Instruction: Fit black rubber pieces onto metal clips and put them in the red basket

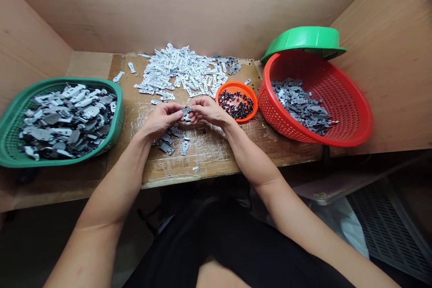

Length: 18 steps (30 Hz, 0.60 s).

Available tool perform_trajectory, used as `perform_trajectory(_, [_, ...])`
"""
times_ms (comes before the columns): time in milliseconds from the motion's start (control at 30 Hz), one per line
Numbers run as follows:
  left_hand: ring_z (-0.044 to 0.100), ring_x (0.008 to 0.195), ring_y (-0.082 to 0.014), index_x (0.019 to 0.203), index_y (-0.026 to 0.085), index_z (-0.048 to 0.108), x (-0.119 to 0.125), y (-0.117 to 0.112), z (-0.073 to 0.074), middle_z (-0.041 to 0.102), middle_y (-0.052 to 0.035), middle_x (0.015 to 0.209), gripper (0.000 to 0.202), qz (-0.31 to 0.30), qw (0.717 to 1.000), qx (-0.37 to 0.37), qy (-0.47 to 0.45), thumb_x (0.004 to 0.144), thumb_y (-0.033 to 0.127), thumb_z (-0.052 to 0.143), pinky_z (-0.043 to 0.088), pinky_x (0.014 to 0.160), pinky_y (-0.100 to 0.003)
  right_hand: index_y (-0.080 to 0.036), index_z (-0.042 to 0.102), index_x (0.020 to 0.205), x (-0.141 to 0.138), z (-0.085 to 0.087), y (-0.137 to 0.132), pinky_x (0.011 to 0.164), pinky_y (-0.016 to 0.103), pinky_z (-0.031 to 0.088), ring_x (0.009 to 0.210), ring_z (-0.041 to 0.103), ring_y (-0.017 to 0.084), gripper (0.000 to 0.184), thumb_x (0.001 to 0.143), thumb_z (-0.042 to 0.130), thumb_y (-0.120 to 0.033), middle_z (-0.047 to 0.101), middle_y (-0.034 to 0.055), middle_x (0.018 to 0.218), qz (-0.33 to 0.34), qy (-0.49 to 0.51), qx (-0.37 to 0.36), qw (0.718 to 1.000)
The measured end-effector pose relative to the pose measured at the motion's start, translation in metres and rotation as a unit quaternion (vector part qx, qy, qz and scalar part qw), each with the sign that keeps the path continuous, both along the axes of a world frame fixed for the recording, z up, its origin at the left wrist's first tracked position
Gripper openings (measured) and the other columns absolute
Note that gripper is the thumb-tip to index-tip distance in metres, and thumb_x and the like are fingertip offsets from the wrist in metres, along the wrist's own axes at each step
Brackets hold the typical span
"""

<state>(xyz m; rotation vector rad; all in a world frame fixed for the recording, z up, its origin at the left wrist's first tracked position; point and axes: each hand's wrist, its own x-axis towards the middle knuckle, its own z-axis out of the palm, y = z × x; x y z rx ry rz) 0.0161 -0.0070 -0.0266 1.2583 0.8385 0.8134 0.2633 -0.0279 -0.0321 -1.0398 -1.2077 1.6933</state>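
Your forearms (pixel 126 175) angle inward towards twelve o'clock above the surface (pixel 216 153), left hand (pixel 161 119) and right hand (pixel 209 111) both pinching fingers (pixel 174 116) closed on a small grey part (pixel 186 111)

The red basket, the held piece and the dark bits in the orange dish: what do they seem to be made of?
Red basket: plastic, judging by its even colour, soft shine and moulded-looking holes.
Held piece: probably thin metal, grey; partly hidden, so unsure.
Dark bits: glossy, with bright glints; metal or hard plastic, too small to tell.
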Motion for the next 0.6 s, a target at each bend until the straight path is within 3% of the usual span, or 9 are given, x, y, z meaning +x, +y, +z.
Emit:
perform_trajectory(200, [0.074, 0.072, -0.0191, 0.093, 0.020, 0.100, 0.002, -0.002, 0.000, 0.089, -0.0094, 0.089, 0.058, 0.009, 0.998, -0.047, -0.037, 0.056, 0.051, 0.132, 0.061, 0.069, -0.031, -0.022, 0.070, 0.095, -0.010, -0.003, 0.003, 0.059, 0.020, 0.065, 0.061, 0.077, 0.012, 0.033, 0.111, 0.099, -0.027, 0.083, 0.0011, 0.077, -0.028, 0.006, -0.067, 0.997])
perform_trajectory(367, [0.077, 0.076, -0.0205, 0.097, 0.020, 0.102, 0.006, -0.004, -0.003, 0.094, -0.0126, 0.096, 0.059, 0.025, 0.997, -0.056, -0.047, 0.056, 0.050, 0.132, 0.062, 0.073, -0.032, -0.021, 0.071, 0.094, -0.012, -0.003, 0.002, 0.065, 0.020, 0.070, 0.066, 0.082, 0.013, 0.034, 0.110, 0.102, -0.026, 0.085, 0.0013, 0.077, -0.047, 0.003, -0.051, 0.998])
perform_trajectory(500, [0.073, 0.073, -0.0164, 0.095, 0.018, 0.102, 0.010, -0.006, -0.003, 0.092, -0.0097, 0.091, 0.046, 0.057, 0.997, -0.035, -0.035, 0.061, 0.040, 0.124, 0.057, 0.071, -0.027, -0.019, 0.074, 0.095, -0.013, -0.004, 0.002, 0.069, 0.021, 0.073, 0.069, 0.086, 0.014, 0.028, 0.115, 0.093, -0.017, 0.086, 0.0031, 0.079, -0.068, 0.019, -0.059, 0.996])
perform_trajectory(600, [0.071, 0.071, -0.0164, 0.092, 0.019, 0.100, 0.013, -0.008, -0.001, 0.091, -0.0081, 0.089, 0.038, 0.084, 0.996, -0.018, -0.021, 0.063, 0.037, 0.115, 0.056, 0.069, -0.027, -0.018, 0.077, 0.098, -0.016, -0.005, 0.001, 0.076, 0.022, 0.076, 0.074, 0.088, 0.014, 0.031, 0.105, 0.106, -0.018, 0.088, 0.0029, 0.083, -0.070, 0.055, -0.060, 0.994])
